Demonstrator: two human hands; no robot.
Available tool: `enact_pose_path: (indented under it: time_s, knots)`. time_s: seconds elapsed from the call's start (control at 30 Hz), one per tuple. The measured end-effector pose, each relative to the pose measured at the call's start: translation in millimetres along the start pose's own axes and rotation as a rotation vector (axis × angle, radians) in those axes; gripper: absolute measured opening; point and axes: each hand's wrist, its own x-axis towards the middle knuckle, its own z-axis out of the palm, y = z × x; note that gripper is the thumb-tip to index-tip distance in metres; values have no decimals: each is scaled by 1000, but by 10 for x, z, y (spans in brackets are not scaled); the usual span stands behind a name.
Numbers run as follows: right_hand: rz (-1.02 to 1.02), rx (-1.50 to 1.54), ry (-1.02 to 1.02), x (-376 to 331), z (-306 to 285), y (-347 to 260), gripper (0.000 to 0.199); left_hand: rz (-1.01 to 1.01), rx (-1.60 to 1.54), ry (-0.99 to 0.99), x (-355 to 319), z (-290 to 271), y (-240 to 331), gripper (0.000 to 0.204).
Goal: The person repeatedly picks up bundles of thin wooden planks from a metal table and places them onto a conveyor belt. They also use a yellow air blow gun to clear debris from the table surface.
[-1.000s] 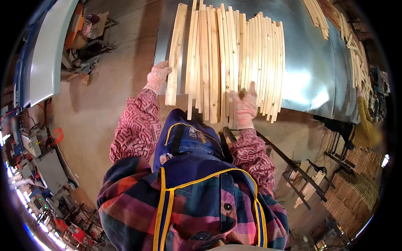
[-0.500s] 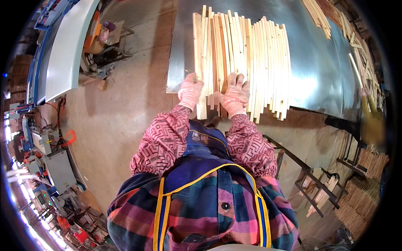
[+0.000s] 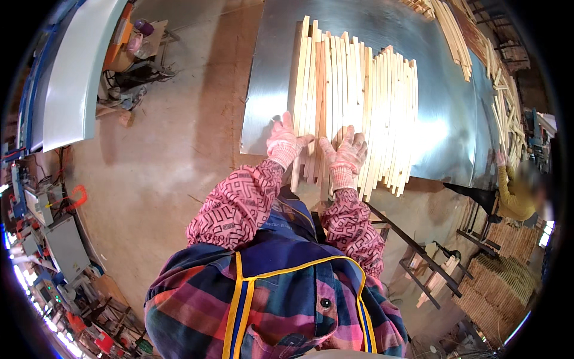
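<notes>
A row of pale wooden slats (image 3: 359,96) lies side by side on a shiny metal table (image 3: 442,119), their near ends sticking out over its front edge. My left hand (image 3: 284,143), in a pink knit glove, lies flat on the leftmost slats with fingers spread. My right hand (image 3: 347,157), gloved the same, presses flat on slats just to the right of it. Neither hand grips a slat. Both sleeves are pink patterned.
More slats (image 3: 472,42) are heaped along the table's far right side. Another person (image 3: 520,191) in yellow stands at the right. A metal frame (image 3: 418,251) stands under the table edge. Concrete floor (image 3: 173,155) spreads to the left, with machines (image 3: 54,233) beyond.
My left hand moved in from the far-left slat toward the right hand. Both hands now lie close together on the left part of the row, and the slats sit more tightly packed.
</notes>
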Motion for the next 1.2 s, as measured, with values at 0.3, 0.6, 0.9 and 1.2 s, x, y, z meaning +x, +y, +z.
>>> enact_pose_path:
  time_s: [0.3,0.6,0.9,1.2]
  knots:
    - [-70,80,255,151,182,51,87,81,-888,-618,715,28,-777,82]
    - [-188,316,-313,-385,-191,-983,91,146,-1176,-306,420,-251,-522,87]
    - [-149,1306,-62,180,-651,656,70,121,-951,-216,420,-193,-609,71]
    - [21,829,-91,444,-159,1406,63,19,140,-199,-111,-94,-54,96]
